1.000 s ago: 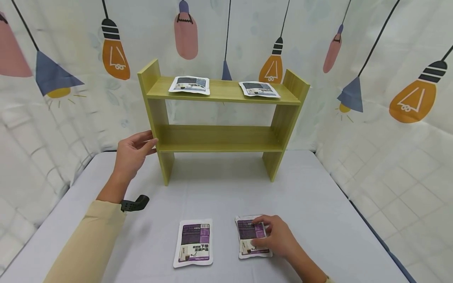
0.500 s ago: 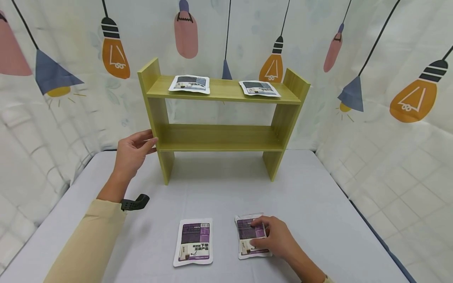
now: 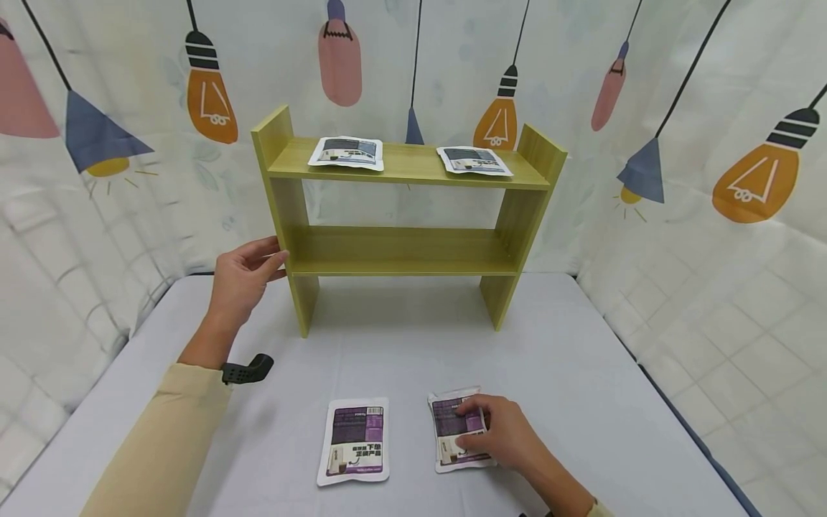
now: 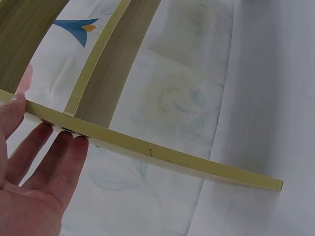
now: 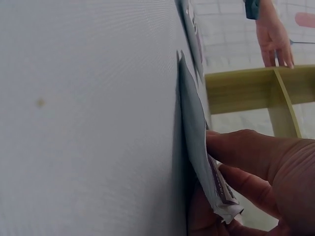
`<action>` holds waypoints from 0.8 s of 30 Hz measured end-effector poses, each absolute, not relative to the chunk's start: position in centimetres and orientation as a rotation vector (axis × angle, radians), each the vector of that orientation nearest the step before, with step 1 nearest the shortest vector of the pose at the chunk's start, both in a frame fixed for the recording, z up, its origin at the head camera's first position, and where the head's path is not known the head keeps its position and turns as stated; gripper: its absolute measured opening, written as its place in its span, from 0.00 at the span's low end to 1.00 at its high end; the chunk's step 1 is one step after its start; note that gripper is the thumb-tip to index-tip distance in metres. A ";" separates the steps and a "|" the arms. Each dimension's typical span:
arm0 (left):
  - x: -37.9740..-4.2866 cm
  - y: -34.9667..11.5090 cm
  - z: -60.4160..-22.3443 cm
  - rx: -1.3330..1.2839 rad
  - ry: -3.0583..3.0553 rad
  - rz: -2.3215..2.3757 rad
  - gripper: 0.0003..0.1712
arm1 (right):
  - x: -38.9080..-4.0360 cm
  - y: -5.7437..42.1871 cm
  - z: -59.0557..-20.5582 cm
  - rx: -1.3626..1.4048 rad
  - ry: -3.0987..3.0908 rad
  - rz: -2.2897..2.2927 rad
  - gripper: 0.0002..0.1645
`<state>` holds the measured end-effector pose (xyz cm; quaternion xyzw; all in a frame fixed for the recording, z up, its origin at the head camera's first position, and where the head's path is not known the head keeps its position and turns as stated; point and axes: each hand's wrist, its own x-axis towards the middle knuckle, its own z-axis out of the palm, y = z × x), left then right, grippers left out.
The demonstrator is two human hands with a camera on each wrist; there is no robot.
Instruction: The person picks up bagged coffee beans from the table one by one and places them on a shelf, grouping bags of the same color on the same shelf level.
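Note:
My left hand (image 3: 240, 281) holds the left side panel of a yellow-green wooden shelf (image 3: 402, 251). In the left wrist view its thumb lies at the panel's front edge, and the fingers (image 4: 69, 157) touch the outer face. On the white table my right hand (image 3: 507, 432) pinches the right side of a white-edged, purple-printed pouch (image 3: 446, 431). The right wrist view has the thumb on the printed face of this pouch (image 5: 194, 132) and other fingers partly hidden behind it. A similar pouch (image 3: 354, 441) lies flat to its left.
Two more pouches lie on the shelf's top board, one on the left (image 3: 346, 154) and one on the right (image 3: 474, 161). The shelf stands at the back of the white-covered table (image 3: 400, 366). Behind it hangs a lamp-patterned curtain (image 3: 439, 43).
The right hand's fingertips have shifted slightly left, and the gripped pouch has moved a little with them. The left hand and the shelf look unchanged.

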<state>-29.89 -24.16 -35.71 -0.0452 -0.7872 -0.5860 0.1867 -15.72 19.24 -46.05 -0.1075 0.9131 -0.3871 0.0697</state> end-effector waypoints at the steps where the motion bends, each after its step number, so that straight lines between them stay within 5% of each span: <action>1: -29.9 -24.2 -35.7 -0.126 -2.217 -1.650 0.31 | -15.8 19.2 -46.1 -0.323 2.749 -1.162 0.23; 24: -29.9 -24.2 -35.8 -0.114 -2.223 -1.647 0.32 | -16.7 19.8 -46.7 -0.353 2.605 -1.232 0.17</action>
